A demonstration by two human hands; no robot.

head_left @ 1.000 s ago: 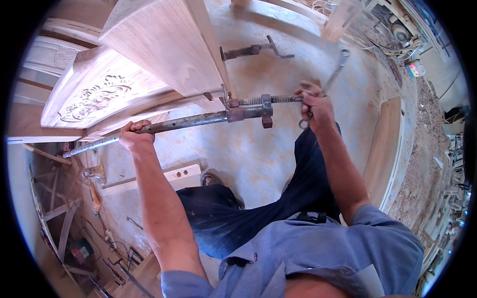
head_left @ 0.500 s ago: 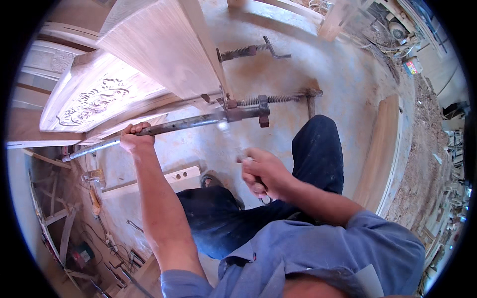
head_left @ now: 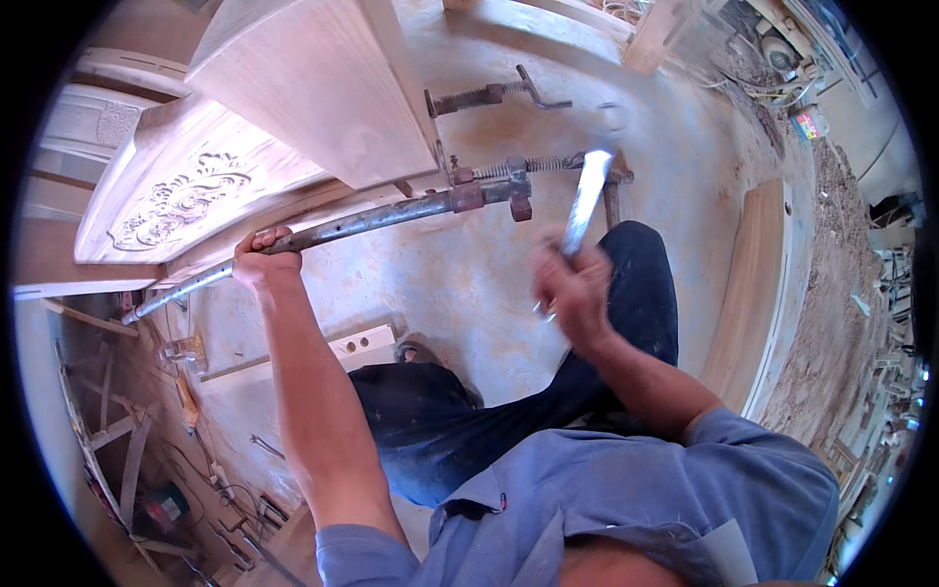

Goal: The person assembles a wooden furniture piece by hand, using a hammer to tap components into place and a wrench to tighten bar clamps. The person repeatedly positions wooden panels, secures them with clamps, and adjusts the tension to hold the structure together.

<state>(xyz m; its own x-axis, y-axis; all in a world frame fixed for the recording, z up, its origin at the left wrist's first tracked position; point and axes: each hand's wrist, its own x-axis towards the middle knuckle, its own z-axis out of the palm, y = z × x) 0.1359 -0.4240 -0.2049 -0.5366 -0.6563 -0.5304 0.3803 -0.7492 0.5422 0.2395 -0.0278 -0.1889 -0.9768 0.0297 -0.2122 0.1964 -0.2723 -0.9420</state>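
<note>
My left hand (head_left: 264,256) is wrapped round the metal pipe of a pipe clamp (head_left: 381,225). The clamp lies along the lower edge of a pale wooden workpiece, with its screw (head_left: 553,166) at the right end. In my right hand (head_left: 575,286) is a shiny metal wrench (head_left: 589,201), held upright over my bent knee and blurred at its top. The wrench stands apart from the clamp's reddish-brown jaw (head_left: 469,194). A panel with carved scrollwork (head_left: 186,203) is behind the pipe, next to a thick wooden post (head_left: 318,93).
A second clamp screw with a crank (head_left: 504,93) sticks out farther back. A board with round holes (head_left: 303,362) lies on the floor near my foot. At right rests a long plank (head_left: 748,293) beside sawdust; cords and tools (head_left: 230,484) are at lower left.
My right hand has moved up and to the right, and the wrench now points upward, away from the clamp. The clamp's right end has shifted slightly up. My left hand keeps its hold.
</note>
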